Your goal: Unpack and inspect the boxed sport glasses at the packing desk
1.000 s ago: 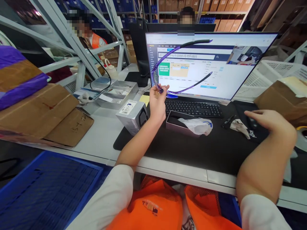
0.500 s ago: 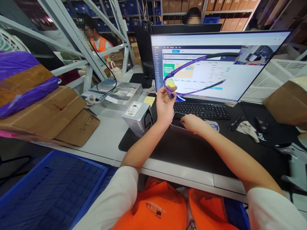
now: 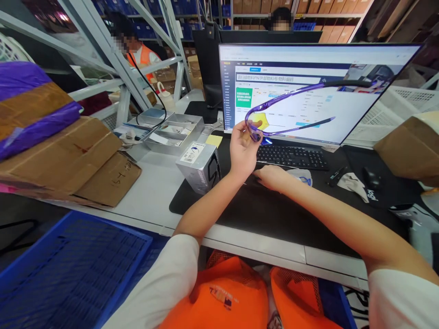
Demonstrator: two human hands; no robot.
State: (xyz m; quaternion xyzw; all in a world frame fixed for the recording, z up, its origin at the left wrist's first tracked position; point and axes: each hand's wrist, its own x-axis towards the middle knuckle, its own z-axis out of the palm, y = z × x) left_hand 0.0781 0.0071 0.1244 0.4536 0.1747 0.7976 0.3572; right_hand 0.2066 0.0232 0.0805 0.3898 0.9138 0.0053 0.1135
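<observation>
My left hand (image 3: 242,151) is raised in front of the monitor (image 3: 343,114) and pinches a pair of purple glasses (image 3: 295,90) at the front of the frame. Both temples stick out to the right across the screen. My right hand (image 3: 272,177) lies low on the black desk mat (image 3: 291,214), just in front of the keyboard (image 3: 291,156). It sits where a dark open case was seen, beside a crumpled white plastic bag (image 3: 302,176). Its fingertips are hidden behind my left wrist. A grey product box (image 3: 200,164) stands left of my left arm.
Flattened cardboard (image 3: 61,155) with a purple parcel lies at the left and a blue crate (image 3: 68,269) below the desk edge. A metal tray (image 3: 174,132), a mouse (image 3: 372,176) and a brown box (image 3: 408,146) are also here. Two people in the background stand among shelves.
My right hand left the mouse and crossed left to the case by the keyboard. My left hand carried the glasses slightly right and lower across the screen.
</observation>
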